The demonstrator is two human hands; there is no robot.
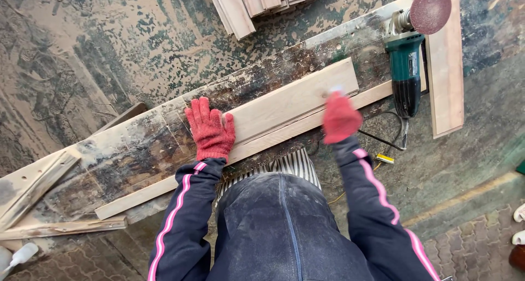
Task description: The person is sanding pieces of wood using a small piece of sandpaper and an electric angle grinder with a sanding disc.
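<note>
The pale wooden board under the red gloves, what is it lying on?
The pale wooden board lies on a longer thin strip, itself on a worn, dusty plank. The plank's surface beneath the board is covered from view.

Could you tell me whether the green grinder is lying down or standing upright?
Lying down: the green grinder rests on its side on the bench, unheld.

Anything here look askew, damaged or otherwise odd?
The green angle grinder with its red sanding disc lies on its side at the worn, paint-flaked workbench plank's end, disc exposed, past the red-gloved right hand. Sawdust coats the floor. Nothing looks spilled.
</note>
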